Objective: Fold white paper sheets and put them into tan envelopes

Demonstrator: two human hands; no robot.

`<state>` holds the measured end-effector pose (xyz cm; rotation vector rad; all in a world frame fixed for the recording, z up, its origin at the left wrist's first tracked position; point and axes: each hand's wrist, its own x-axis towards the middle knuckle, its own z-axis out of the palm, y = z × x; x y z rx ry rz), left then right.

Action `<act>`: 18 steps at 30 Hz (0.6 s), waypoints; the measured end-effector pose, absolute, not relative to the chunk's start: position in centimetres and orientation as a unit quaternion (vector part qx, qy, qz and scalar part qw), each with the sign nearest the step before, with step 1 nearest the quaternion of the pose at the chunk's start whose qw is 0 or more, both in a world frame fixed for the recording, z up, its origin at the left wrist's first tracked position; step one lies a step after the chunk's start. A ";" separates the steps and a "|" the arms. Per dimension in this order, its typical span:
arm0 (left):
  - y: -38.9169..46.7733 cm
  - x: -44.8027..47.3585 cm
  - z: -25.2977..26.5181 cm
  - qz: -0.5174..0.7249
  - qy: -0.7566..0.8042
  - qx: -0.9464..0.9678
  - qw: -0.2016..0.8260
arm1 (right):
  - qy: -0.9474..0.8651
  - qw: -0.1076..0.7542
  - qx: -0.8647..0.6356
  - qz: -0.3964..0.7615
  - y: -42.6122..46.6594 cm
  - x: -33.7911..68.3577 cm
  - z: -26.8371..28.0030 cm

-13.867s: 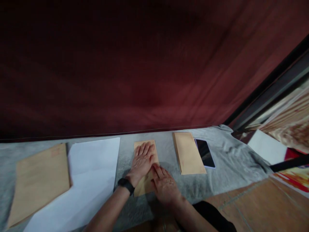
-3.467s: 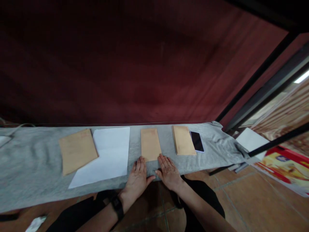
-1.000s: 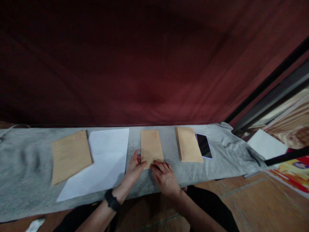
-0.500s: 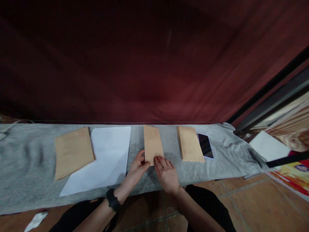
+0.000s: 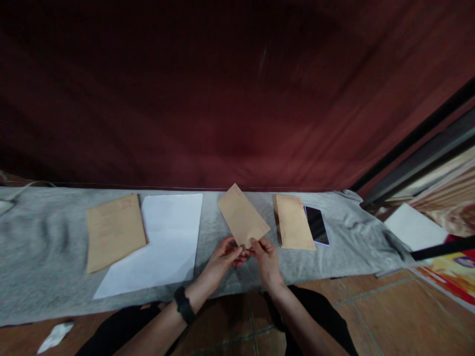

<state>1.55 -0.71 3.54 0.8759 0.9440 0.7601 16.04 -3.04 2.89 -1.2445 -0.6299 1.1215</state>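
From here I have the left hand point(image 5: 221, 256) and right hand point(image 5: 267, 256) pinching the near edge of a brown envelope point(image 5: 243, 215), which slants leftward beyond the fingers. Left of them lies white paper point(image 5: 168, 240); right, a second envelope point(image 5: 295, 222), then a phone point(image 5: 316, 226).

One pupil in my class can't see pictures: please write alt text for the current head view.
A person's left hand and right hand hold a slanted brown envelope by its near end above a grey cloth. On the left, brown paper overlaps white paper; on the right, a brown packet lies beside a phone.
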 end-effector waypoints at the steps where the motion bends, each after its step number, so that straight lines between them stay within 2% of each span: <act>1: -0.7 1.6 3.5 0.350 0.433 0.391 0.733 | -0.259 0.622 -0.535 0.510 -3.2 15.6 2.8; 7: -0.4 1.4 3.4 0.353 0.457 0.397 0.714 | -0.215 0.597 -0.515 0.576 -3.9 15.9 2.2; 18: 0.8 0.2 2.2 0.313 0.511 0.461 0.654 | -0.233 0.535 -0.580 0.568 -3.8 19.2 1.9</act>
